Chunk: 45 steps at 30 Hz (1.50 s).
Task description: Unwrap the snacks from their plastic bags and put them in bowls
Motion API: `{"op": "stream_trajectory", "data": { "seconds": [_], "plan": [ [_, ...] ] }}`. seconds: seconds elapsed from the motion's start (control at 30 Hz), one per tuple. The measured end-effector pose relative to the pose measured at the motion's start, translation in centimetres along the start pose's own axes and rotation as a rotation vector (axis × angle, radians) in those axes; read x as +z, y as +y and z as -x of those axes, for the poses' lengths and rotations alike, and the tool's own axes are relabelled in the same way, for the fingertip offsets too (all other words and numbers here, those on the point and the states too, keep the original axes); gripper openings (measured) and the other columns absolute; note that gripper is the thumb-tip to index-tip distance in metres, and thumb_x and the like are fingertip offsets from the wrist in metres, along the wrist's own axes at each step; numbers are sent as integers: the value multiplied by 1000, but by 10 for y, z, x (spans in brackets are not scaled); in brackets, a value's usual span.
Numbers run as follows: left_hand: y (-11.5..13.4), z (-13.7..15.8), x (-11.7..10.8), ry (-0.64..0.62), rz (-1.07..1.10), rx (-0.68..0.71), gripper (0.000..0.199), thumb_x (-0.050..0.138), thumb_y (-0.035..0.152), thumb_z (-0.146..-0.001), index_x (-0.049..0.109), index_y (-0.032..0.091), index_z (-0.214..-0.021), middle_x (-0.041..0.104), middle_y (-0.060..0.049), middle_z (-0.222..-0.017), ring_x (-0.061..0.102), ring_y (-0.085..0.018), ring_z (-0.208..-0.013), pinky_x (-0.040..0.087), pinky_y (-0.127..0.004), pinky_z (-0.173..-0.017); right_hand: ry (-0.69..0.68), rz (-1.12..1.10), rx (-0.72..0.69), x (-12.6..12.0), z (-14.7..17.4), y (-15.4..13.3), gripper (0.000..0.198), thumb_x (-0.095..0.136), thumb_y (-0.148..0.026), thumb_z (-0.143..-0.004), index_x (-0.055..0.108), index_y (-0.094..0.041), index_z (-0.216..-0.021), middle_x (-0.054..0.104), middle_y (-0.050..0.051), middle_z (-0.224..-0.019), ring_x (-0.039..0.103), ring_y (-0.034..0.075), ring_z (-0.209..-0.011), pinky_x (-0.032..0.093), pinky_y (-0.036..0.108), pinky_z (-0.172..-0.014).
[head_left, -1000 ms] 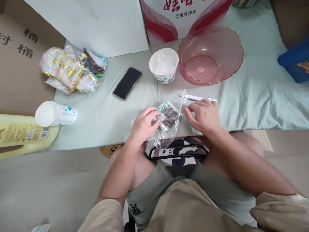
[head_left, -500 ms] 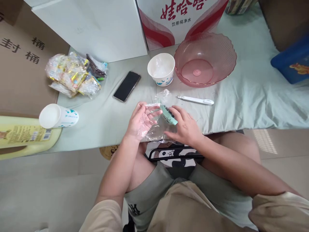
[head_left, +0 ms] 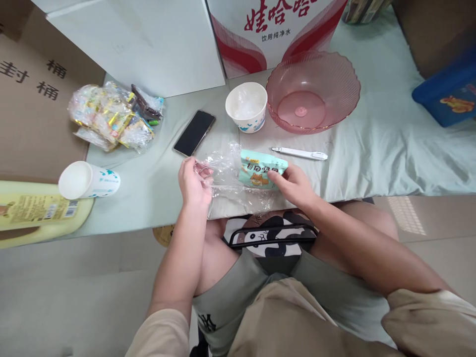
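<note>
My right hand (head_left: pixel 293 183) grips the right end of a mint-green snack packet (head_left: pixel 258 168), printed with dark characters and a small orange animal. A thin clear plastic bag (head_left: pixel 226 166) lies crumpled to the left of the packet and partly beneath it. The bag's left edge is pinched in the closed fingers of my left hand (head_left: pixel 196 181). Just beyond the packet, a white utility knife (head_left: pixel 299 153) rests on the cloth.
Behind are a black phone (head_left: pixel 194 133), a paper bowl (head_left: pixel 246 121) with clear plastic inside and a pink ribbed basin (head_left: pixel 316 91). To the left are bagged snacks (head_left: pixel 111 116), a tipped paper cup (head_left: pixel 106 181) and a yellow jug (head_left: pixel 40 233). Boxes (head_left: pixel 137 49) stand at the back.
The green packet has come out flat to the right, its printed face now showing, held in my right hand. My left hand has moved left with the clear bag, stretching it out.
</note>
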<state>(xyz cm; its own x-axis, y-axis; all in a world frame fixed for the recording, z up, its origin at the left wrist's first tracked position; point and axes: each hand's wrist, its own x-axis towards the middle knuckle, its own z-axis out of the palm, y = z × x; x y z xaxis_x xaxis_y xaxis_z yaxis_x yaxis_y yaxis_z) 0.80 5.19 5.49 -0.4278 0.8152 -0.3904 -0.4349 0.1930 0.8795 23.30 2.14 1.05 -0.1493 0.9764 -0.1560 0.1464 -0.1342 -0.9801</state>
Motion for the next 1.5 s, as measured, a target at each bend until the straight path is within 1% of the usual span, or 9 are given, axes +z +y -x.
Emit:
{"op": "stream_trajectory", "data": {
  "seconds": [0.33, 0.53, 0.8, 0.9, 1.03, 1.2, 1.33, 1.4, 1.5],
  "plan": [
    [3, -5, 3, 81, 3, -40, 16, 63, 26, -79, 48, 21, -76, 54, 7, -58, 50, -5, -42, 22, -16, -37, 357, -304, -134, -44, -32, -26, 61, 35, -73, -98, 61, -26, -127, 69, 12, -131, 66, 25, -128, 61, 39, -95],
    [10, 5, 9, -112, -11, -141, 28, 72, 26, -76, 44, 22, -77, 50, 7, -56, 46, -5, -40, 15, -15, -34, 89, -140, -55, -35, -11, -14, 46, 55, -63, -94, 64, -21, -108, 74, 13, -107, 74, 23, -96, 63, 42, -85],
    [6, 18, 9, -504, -43, -428, 34, 76, 37, -80, 45, 22, -77, 52, 4, -60, 34, -4, -34, 2, -15, -34, -166, 291, -478, -18, -12, -6, 78, 78, -57, -78, 53, -20, -142, 50, 19, -156, 45, 35, -148, 41, 58, -120],
    [0, 15, 11, -484, -20, -419, 34, 78, 36, -78, 47, 23, -78, 54, 4, -62, 36, -4, -36, 4, -15, -34, -239, 197, -394, -9, -13, -7, 38, 62, -52, -92, 66, -21, -113, 72, 12, -125, 66, 28, -119, 53, 49, -105],
    [-4, -1, 12, -248, 15, -268, 33, 76, 34, -79, 45, 23, -79, 57, 5, -61, 43, -5, -40, 10, -15, -35, -55, 128, -49, -8, -13, -5, 29, 52, -41, -95, 68, -18, -102, 74, 6, -87, 70, 18, -73, 58, 36, -75],
    [-7, -15, 14, -142, -12, -7, 30, 71, 36, -85, 45, 24, -83, 64, 3, -64, 51, -7, -43, 22, -17, -38, 91, -16, 151, -19, -15, -3, 40, 54, -41, -93, 66, -18, -124, 76, 12, -102, 76, 23, -85, 61, 38, -74],
    [-12, -12, 20, -182, -43, -9, 32, 72, 38, -86, 42, 24, -85, 68, 2, -68, 54, -8, -44, 18, -18, -38, -6, -225, 141, -19, -15, 1, 77, 60, -46, -90, 34, -22, -159, 76, 12, -116, 76, 24, -98, 63, 41, -83],
    [-15, -9, 23, -233, -64, -29, 33, 72, 38, -85, 42, 24, -85, 68, 2, -68, 56, -9, -44, 18, -18, -38, -19, -118, 67, -17, -15, 2, 93, 68, -41, -84, 24, -22, -163, 77, 12, -114, 75, 25, -97, 62, 42, -84],
    [-16, -9, 24, -234, -62, -19, 31, 71, 35, -85, 42, 25, -86, 68, 2, -67, 57, -9, -44, 18, -18, -38, 70, 90, 10, -16, -16, 2, 78, 61, -28, -85, 35, -22, -159, 79, 9, -100, 73, 22, -73, 61, 42, -75]
  ]
}}
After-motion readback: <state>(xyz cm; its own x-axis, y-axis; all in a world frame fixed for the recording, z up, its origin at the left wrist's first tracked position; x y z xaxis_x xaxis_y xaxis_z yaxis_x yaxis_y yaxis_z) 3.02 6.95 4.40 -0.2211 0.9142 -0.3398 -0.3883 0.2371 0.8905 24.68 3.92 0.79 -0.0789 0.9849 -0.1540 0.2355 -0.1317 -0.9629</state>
